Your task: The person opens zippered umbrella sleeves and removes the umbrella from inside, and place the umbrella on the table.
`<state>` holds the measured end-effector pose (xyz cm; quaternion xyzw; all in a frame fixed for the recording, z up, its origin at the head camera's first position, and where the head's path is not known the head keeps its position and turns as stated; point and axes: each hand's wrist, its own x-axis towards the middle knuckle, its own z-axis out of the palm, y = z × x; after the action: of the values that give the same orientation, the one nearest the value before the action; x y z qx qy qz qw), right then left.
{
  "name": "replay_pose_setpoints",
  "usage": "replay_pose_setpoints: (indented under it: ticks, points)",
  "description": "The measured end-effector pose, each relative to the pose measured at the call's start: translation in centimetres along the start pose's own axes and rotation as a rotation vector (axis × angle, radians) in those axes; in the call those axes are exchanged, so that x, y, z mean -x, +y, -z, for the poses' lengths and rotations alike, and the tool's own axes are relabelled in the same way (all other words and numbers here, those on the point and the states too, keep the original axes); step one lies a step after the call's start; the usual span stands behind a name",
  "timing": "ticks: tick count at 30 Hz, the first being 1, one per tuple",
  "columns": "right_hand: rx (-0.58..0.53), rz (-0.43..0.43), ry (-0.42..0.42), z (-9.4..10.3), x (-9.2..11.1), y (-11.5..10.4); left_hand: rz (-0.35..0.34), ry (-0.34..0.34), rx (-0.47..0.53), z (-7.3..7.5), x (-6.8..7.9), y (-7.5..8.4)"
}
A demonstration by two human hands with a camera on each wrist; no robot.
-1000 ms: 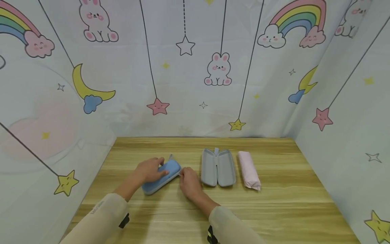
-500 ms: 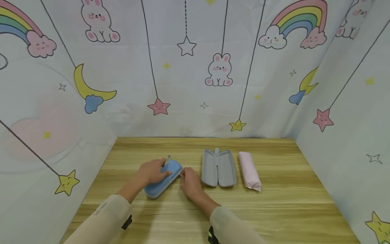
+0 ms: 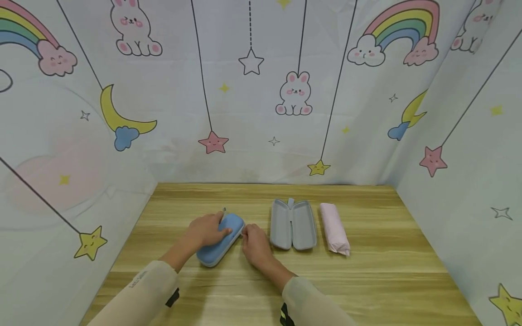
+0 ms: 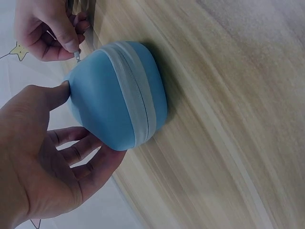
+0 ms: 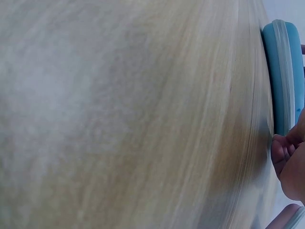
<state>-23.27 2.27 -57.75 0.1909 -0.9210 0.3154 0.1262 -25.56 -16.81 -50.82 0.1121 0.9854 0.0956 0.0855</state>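
A blue zippered case with a pale zipper band lies slantwise on the wooden table, closed as far as its visible side shows. My left hand grips it across the top, thumb on one side and fingers on the other, also plain in the left wrist view. At the case's far right end, my right hand pinches the small zipper pull between thumb and curled fingers. In the right wrist view, the blue case shows at the right edge, with the right hand against its end.
Right of my right hand, an open grey case lies spread flat with both halves upward. Beside it is a pink wrapped packet. Printed white curtains border the table at the back and sides.
The blue case has turned under my left hand, its near end swinging to the right and toward me. My right hand keeps its pinch at the far end, almost still.
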Motion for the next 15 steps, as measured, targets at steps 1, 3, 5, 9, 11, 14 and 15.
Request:
replay_pose_setpoints:
  ticks: [1,3,5,9,11,14,15]
  points:
    - [0.0,0.004,0.002,-0.02,0.02,0.01,0.001,-0.002,0.001,-0.02,-0.02,0.03]
    - [0.0,0.018,0.009,-0.05,0.07,0.04,0.003,-0.005,0.0,-0.08,-0.06,0.03]
    - [0.006,0.032,0.013,-0.06,0.11,0.03,0.006,-0.006,0.003,-0.11,-0.09,0.04]
    - [0.019,0.047,0.016,0.0,0.2,-0.01,0.013,-0.008,0.007,-0.04,-0.03,0.2]
    - [0.022,0.049,0.015,0.05,0.24,-0.04,0.012,-0.011,0.013,-0.01,0.02,0.33]
    - [0.024,0.048,0.01,0.12,0.29,-0.1,0.017,-0.017,0.028,0.01,0.13,0.54]
    - [0.022,0.047,0.007,0.14,0.31,-0.12,0.021,-0.019,0.035,0.03,0.17,0.62]
